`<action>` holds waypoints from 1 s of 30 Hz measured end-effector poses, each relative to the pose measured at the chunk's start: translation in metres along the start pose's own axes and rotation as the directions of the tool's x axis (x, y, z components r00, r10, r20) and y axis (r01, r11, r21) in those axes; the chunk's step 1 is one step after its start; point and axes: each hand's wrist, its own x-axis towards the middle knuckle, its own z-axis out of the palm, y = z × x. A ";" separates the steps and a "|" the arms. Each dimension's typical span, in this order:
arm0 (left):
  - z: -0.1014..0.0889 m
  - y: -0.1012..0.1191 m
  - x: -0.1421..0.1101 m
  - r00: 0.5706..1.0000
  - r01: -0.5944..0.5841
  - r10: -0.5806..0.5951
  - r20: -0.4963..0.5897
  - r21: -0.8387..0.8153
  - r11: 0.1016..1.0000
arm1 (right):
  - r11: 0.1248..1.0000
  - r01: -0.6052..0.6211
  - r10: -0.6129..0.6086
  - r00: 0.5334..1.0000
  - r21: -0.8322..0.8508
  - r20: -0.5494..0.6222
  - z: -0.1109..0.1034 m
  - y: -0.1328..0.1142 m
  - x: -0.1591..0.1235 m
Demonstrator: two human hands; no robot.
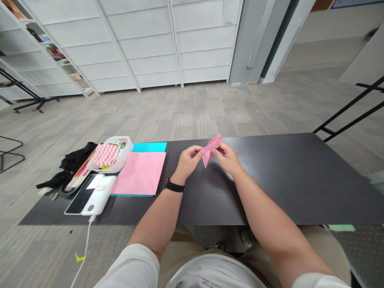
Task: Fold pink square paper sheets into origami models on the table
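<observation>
A small folded pink paper [211,148] is held up just above the dark tabletop [285,176], pointed end down. My left hand [188,160] pinches its left side with thumb and fingers closed; a black watch sits on that wrist. My right hand [228,157] grips its right side, fingers curled round the folds. Both hands meet at the paper near the table's far middle.
A stack of pink paper sheets [139,174] on blue sheets [149,147] lies to the left. Beyond it are a white tray [112,154] with patterned paper, a phone on a white power bank [90,196] with a cable, and black cloth [73,160].
</observation>
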 end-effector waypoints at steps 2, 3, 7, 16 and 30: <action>-0.001 -0.002 0.001 1.000 -0.005 0.006 0.025 -0.027 1.000 | 0.998 -0.045 0.045 0.999 0.051 -0.001 0.003 0.002 -0.001; -0.001 -0.003 0.001 0.999 -0.015 0.017 0.041 -0.039 0.999 | 0.995 -0.065 0.066 0.998 0.075 -0.001 0.004 0.002 -0.001; 0.001 -0.004 0.001 0.996 -0.063 0.066 0.061 -0.044 0.997 | 0.986 -0.101 0.102 0.995 0.134 0.000 0.006 0.002 -0.001; 0.003 0.013 -0.005 0.919 -0.394 0.375 0.122 0.355 0.848 | 0.991 0.132 -0.131 0.989 0.007 -0.064 0.002 -0.010 0.000; 0.006 0.011 -0.007 0.883 -0.456 0.448 0.142 0.490 0.743 | 0.994 0.076 -0.080 0.995 -0.080 -0.056 0.000 -0.015 -0.002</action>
